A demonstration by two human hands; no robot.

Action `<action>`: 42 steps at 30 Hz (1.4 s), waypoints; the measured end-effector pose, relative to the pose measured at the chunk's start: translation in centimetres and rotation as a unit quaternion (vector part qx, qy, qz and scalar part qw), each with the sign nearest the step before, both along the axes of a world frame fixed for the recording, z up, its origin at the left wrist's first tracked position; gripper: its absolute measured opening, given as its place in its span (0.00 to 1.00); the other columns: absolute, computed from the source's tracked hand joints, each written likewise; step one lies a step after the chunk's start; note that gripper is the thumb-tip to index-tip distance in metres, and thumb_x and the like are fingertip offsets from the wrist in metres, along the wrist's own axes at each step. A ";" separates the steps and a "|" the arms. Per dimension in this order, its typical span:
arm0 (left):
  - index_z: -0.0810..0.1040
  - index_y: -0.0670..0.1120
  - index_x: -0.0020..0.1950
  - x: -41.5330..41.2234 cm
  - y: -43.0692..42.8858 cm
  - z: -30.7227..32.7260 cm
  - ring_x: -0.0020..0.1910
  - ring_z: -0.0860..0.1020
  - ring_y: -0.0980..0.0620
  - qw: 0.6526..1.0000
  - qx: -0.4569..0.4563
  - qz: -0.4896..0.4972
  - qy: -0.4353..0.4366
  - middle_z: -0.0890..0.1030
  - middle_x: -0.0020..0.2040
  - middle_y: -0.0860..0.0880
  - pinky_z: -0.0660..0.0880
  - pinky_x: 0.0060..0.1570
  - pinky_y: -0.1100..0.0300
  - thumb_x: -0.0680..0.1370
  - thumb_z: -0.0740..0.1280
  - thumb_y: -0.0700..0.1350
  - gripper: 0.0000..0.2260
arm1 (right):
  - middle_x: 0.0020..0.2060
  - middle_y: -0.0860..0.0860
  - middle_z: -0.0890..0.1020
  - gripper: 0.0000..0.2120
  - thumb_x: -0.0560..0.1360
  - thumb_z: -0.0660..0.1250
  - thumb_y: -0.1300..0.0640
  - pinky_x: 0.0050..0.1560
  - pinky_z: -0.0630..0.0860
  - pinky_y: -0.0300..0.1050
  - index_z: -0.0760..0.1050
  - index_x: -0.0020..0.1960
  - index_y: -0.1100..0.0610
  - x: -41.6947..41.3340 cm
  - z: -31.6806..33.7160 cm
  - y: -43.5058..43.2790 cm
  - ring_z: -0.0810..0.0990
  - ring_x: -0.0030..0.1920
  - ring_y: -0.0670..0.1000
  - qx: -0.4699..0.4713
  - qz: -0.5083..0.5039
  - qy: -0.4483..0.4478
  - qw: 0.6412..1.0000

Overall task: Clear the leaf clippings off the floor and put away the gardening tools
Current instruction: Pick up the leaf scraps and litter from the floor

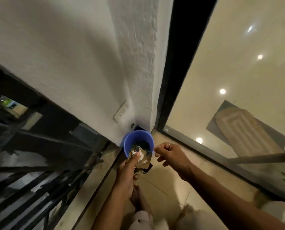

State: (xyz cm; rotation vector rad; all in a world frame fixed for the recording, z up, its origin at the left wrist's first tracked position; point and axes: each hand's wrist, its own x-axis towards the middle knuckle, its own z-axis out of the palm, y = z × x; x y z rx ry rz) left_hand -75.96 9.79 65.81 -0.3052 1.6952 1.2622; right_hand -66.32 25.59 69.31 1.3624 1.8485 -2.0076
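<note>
left hand (130,168) gripping a scrap of brown cardboard (146,165) tipped over a blue bucket (138,134), right hand (170,155) curled just beside the rim, honestly can't tell if it's pinching anything, dark leaf clippings (142,144) inside the bucket, bucket on the floor (165,181) in the corner between white wall (88,63) and glass door (238,77)

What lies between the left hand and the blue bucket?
Head view: a brown sheet with pale scraps, held by the left hand, reaches over the rim of the blue bucket.

No writing, label, brand or number can be read on anything here
</note>
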 end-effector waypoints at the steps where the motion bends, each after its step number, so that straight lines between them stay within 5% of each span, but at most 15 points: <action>1: 0.83 0.48 0.60 -1.7 0.7 -3.7 0.38 0.82 0.51 1.000 -0.010 0.010 -0.010 0.88 0.48 0.44 0.72 0.29 0.63 0.78 0.71 0.56 0.15 | 0.37 0.52 0.84 0.11 0.80 0.66 0.53 0.39 0.75 0.45 0.81 0.44 0.58 -1.5 -3.8 0.4 0.80 0.39 0.49 -0.005 -0.007 -0.010 1.000; 3: 0.83 0.46 0.60 -4.2 2.2 -10.9 0.34 0.84 0.52 0.998 -0.038 0.017 -0.040 0.87 0.49 0.43 0.74 0.26 0.63 0.79 0.71 0.54 0.15 | 0.39 0.54 0.85 0.10 0.80 0.66 0.53 0.38 0.75 0.44 0.81 0.44 0.57 -3.7 -10.8 1.0 0.80 0.38 0.49 -0.015 -0.016 -0.036 0.999; 7: 0.81 0.46 0.64 -8.0 4.2 -26.0 0.43 0.87 0.48 0.994 -0.082 0.050 -0.047 0.87 0.49 0.45 0.82 0.38 0.56 0.78 0.73 0.54 0.18 | 0.48 0.60 0.85 0.10 0.80 0.65 0.55 0.38 0.75 0.45 0.81 0.52 0.61 -6.8 -24.9 1.9 0.81 0.41 0.52 -0.048 -0.017 -0.079 0.996; 10: 0.76 0.45 0.70 -9.2 5.9 -35.8 0.50 0.84 0.47 0.991 -0.129 0.028 -0.032 0.83 0.59 0.45 0.80 0.30 0.58 0.77 0.74 0.54 0.25 | 0.47 0.60 0.85 0.08 0.80 0.65 0.57 0.39 0.77 0.46 0.81 0.50 0.59 -7.5 -32.8 3.1 0.81 0.41 0.54 -0.031 0.001 -0.109 0.994; 13: 0.74 0.41 0.71 -10.1 7.4 -43.0 0.56 0.81 0.39 0.986 -0.164 0.007 -0.008 0.79 0.62 0.41 0.80 0.27 0.56 0.76 0.76 0.54 0.29 | 0.46 0.57 0.84 0.07 0.81 0.65 0.56 0.39 0.78 0.43 0.80 0.51 0.58 -7.2 -38.0 4.0 0.81 0.41 0.50 -0.041 -0.007 -0.119 0.992; 18: 0.79 0.40 0.65 -11.4 8.3 -54.2 0.53 0.83 0.39 0.975 -0.208 -0.073 0.042 0.84 0.58 0.42 0.83 0.50 0.42 0.57 0.75 0.68 0.45 | 0.44 0.52 0.84 0.10 0.81 0.65 0.55 0.39 0.79 0.41 0.80 0.56 0.60 -5.9 -43.9 4.3 0.81 0.42 0.48 -0.069 -0.007 -0.111 0.991; 21: 0.81 0.41 0.62 -12.1 8.5 -57.1 0.50 0.84 0.41 0.964 -0.234 -0.112 0.055 0.85 0.54 0.44 0.83 0.51 0.43 0.56 0.75 0.69 0.44 | 0.39 0.51 0.84 0.09 0.81 0.65 0.56 0.35 0.78 0.37 0.80 0.54 0.60 -5.7 -46.1 4.3 0.81 0.37 0.46 -0.062 -0.021 -0.098 0.993; 24: 0.80 0.43 0.61 -11.8 9.6 -55.8 0.52 0.82 0.44 0.959 -0.239 -0.145 0.049 0.84 0.56 0.44 0.82 0.55 0.44 0.73 0.75 0.59 0.24 | 0.31 0.49 0.83 0.09 0.81 0.65 0.57 0.30 0.76 0.36 0.81 0.52 0.61 -5.8 -47.0 4.6 0.80 0.31 0.45 -0.048 -0.047 -0.087 0.994; 27: 0.77 0.48 0.50 -11.9 10.4 -54.2 0.49 0.77 0.44 0.952 -0.244 -0.186 0.016 0.80 0.47 0.47 0.78 0.55 0.48 0.81 0.67 0.55 0.10 | 0.30 0.48 0.82 0.08 0.80 0.65 0.57 0.28 0.73 0.35 0.81 0.50 0.59 -5.9 -46.7 4.9 0.79 0.30 0.44 -0.043 -0.051 -0.081 0.994; 30: 0.76 0.48 0.42 -12.3 11.1 -51.1 0.44 0.77 0.45 0.945 -0.240 -0.219 0.036 0.80 0.41 0.48 0.76 0.49 0.51 0.81 0.66 0.52 0.11 | 0.34 0.49 0.82 0.07 0.80 0.66 0.57 0.28 0.73 0.35 0.81 0.47 0.57 -6.2 -44.6 5.2 0.79 0.32 0.45 -0.043 -0.046 -0.079 0.995; 34: 0.83 0.47 0.55 -12.8 11.4 -44.9 0.48 0.82 0.44 0.946 -0.187 -0.256 0.071 0.84 0.48 0.45 0.81 0.50 0.49 0.82 0.66 0.50 0.09 | 0.39 0.52 0.81 0.08 0.82 0.64 0.58 0.29 0.72 0.31 0.80 0.50 0.61 -6.9 -39.6 5.8 0.78 0.35 0.46 -0.056 -0.058 -0.055 0.995; 38: 0.80 0.51 0.52 -11.7 11.4 -35.4 0.51 0.82 0.45 0.963 -0.136 -0.224 0.060 0.83 0.53 0.42 0.81 0.55 0.49 0.83 0.64 0.44 0.06 | 0.36 0.50 0.81 0.09 0.82 0.64 0.58 0.28 0.71 0.30 0.79 0.44 0.56 -7.3 -32.4 6.2 0.78 0.32 0.43 -0.046 -0.066 -0.036 0.996; 42: 0.78 0.51 0.54 -9.6 10.9 -23.2 0.53 0.81 0.47 0.969 -0.122 -0.209 0.041 0.81 0.54 0.47 0.78 0.44 0.58 0.84 0.64 0.44 0.04 | 0.37 0.49 0.82 0.09 0.82 0.64 0.58 0.27 0.70 0.29 0.78 0.44 0.55 -6.6 -22.6 6.1 0.77 0.27 0.37 -0.044 -0.074 -0.027 0.996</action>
